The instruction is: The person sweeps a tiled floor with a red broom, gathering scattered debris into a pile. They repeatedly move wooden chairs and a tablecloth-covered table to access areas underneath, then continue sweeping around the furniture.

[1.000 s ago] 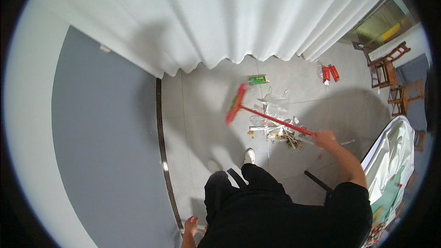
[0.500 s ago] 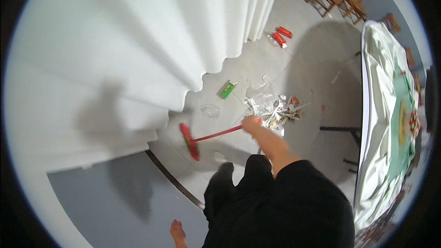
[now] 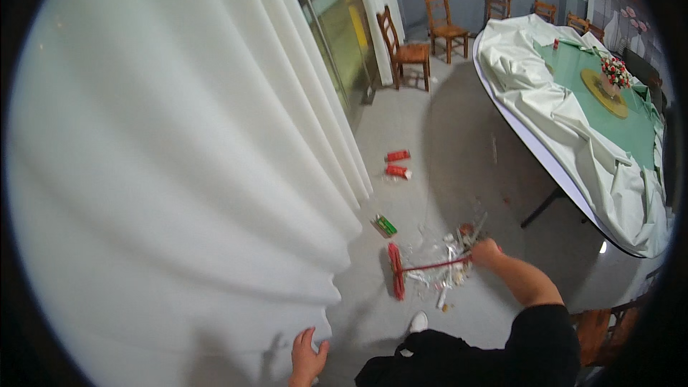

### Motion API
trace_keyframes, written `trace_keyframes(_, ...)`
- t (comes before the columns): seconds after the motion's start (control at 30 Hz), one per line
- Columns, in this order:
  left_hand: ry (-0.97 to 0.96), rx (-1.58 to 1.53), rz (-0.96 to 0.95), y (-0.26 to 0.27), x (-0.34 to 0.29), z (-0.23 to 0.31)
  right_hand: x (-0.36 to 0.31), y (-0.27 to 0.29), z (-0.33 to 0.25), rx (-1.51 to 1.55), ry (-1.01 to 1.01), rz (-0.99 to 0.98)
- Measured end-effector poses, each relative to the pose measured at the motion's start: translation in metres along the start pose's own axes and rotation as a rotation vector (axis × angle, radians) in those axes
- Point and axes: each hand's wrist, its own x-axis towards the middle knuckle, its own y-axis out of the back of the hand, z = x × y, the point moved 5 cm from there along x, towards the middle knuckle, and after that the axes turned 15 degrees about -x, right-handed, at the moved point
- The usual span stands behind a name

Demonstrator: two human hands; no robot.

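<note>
In my right hand (image 3: 486,252) is the red handle of a broom (image 3: 430,266), with the fingers closed round it. The broom's red head (image 3: 396,272) is at the left edge of a heap of litter (image 3: 451,261). Clear plastic wrap, white strips and brownish scraps make up that heap, partly hidden by my hand and the handle. My left hand (image 3: 308,355) holds nothing, its fingers apart, in front of the lower edge of the white curtain (image 3: 236,172). A small green box (image 3: 385,226) lies beyond the broom head.
Two red packets (image 3: 398,163) lie farther off on the grey floor. To the right stands a large round table with a crumpled white cloth (image 3: 573,129) and a flower arrangement (image 3: 615,72). Wooden chairs (image 3: 446,25) line the far wall. My white shoe (image 3: 418,322) shows below the litter.
The view has tilted up toward the chairs and table. My right hand has brought the broom head from the bare floor to beside the litter. My left hand has risen near the curtain.
</note>
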Motion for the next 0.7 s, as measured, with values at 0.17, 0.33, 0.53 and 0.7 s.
trace_keyframes(0.17,-0.566,0.259,-0.028,0.051,0.198,0.18,-0.074,-0.044,-0.013,0.343,-0.239,-0.043)
trace_keyframes(0.33,-1.16,0.614,0.012,0.075,0.407,0.323,-0.124,-0.075,-0.078,0.578,-0.445,-0.082)
trace_keyframes(0.53,-1.349,0.828,0.353,0.132,0.665,0.487,-0.174,-0.044,-0.148,0.84,-0.752,-0.11)
trace_keyframes(0.7,-1.292,0.989,0.535,0.16,0.789,0.558,-0.194,0.031,-0.207,1.059,-0.978,-0.233)
